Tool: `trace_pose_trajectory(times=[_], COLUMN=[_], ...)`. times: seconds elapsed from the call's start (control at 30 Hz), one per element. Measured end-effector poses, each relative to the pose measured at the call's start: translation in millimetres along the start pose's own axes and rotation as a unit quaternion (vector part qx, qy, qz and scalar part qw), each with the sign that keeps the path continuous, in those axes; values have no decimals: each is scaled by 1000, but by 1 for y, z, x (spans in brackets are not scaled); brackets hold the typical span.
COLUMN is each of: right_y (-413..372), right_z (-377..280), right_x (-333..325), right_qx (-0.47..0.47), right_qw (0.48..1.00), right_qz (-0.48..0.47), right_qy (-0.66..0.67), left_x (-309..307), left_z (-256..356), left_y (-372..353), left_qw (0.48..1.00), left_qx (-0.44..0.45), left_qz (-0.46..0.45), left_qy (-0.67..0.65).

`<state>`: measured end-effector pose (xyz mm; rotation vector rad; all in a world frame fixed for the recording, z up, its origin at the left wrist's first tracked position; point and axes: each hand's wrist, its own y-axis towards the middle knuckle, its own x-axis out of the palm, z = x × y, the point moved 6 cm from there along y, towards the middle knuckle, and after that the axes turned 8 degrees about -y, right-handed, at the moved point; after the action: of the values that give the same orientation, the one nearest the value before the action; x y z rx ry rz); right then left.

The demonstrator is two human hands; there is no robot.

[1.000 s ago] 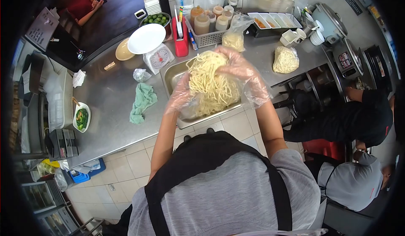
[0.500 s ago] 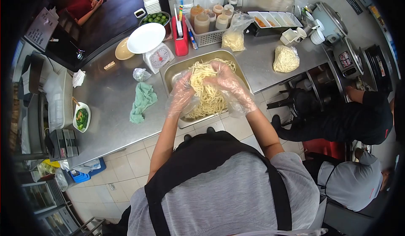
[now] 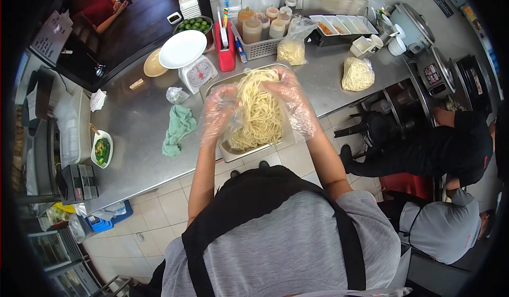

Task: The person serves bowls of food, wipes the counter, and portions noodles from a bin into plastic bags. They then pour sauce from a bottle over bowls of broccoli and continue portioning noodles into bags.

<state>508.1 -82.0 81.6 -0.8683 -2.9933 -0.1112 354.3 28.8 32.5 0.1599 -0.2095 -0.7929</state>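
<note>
Pale yellow noodles (image 3: pixel 257 111) hang in a thick bundle over a rectangular metal tray (image 3: pixel 229 156) at the counter's edge. My right hand (image 3: pixel 286 93), in a clear plastic glove, is closed on the upper part of the bundle. On the bundle's left side is my left hand (image 3: pixel 220 108), gloved the same way, its fingers curled at the noodles' upper left edge; the loose plastic blurs their outline. The lower noodles reach down into the tray.
A scale (image 3: pixel 199 73) with a white plate, a green cloth (image 3: pixel 179 130) and a crumpled plastic bag (image 3: pixel 176 95) lie left of the tray. Behind are a bottle basket (image 3: pixel 260 49) and bagged noodles (image 3: pixel 291 51). Two co-workers (image 3: pixel 440 148) (image 3: pixel 440 225) stand at the right.
The noodles are lifted higher and stretched into a longer bundle. My right hand has moved up, and my left hand has shifted left, away from the middle of the noodles.
</note>
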Motion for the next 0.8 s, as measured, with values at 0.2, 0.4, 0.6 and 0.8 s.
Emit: trace_pose_trajectory(times=[0.2,0.4,0.6,0.8], right_y=[-5,-12,-10,-16], right_z=[19,18,22,23], right_x=[33,35,-2,32], right_qx=[-7,22,48,-15], right_qw=[986,980,997,991], right_qz=[-132,-166,-48,-128], right_qy=[-98,-109,41,-25], left_x=[9,6,-3,16], left_z=[-25,-11,-9,-18], left_y=[-14,-17,-17,-26], left_qw=[983,993,976,953], left_qx=[-159,-47,-141,-203], left_qz=[37,-9,32,-2], left_qy=[-79,-106,-166,-223])
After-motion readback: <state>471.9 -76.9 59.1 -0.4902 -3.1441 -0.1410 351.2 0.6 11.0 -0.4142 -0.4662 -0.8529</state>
